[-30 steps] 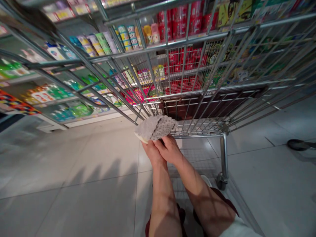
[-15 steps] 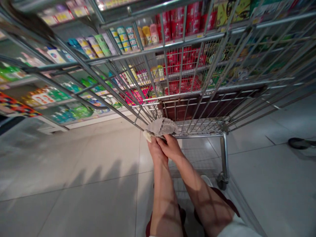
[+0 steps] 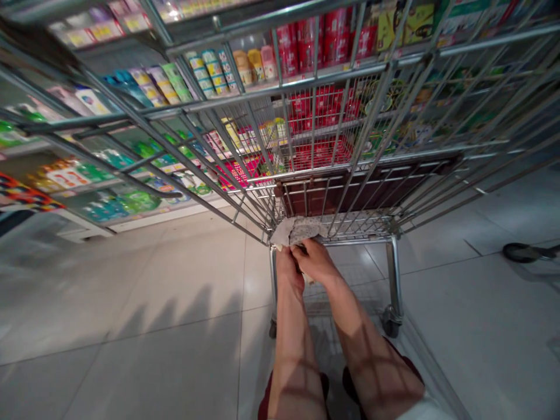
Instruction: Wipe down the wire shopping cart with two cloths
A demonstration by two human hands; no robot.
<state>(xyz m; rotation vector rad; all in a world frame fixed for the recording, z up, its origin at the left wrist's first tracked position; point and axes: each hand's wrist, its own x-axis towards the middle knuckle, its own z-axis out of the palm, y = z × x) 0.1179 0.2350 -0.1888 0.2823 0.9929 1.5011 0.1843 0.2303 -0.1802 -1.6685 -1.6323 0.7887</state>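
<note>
A crumpled grey cloth (image 3: 301, 229) lies at the lower front corner of a metal shopping cart (image 3: 332, 239), against its bottom bar. My left hand (image 3: 289, 267) is closed around the near end of the cloth. Right beside it, my right hand (image 3: 315, 261) grips the cloth too, its fingers curled inward and touching the left hand. Most fingertips are hidden under the fabric and behind the knuckles. A brown panel (image 3: 315, 195) sits inside the wire basket just beyond the cloth.
Shelves with green bottles (image 3: 140, 201), red tins (image 3: 336, 38) and other goods stand behind the cart. One cart wheel (image 3: 392, 321) rests on the tiled floor (image 3: 175, 350) near my legs. Another black wheel (image 3: 520, 252) is at the right.
Both hands and the cloth have shifted right along the cart's lower bar. The view has moved slightly, so the cart and shelves appear farther left.
</note>
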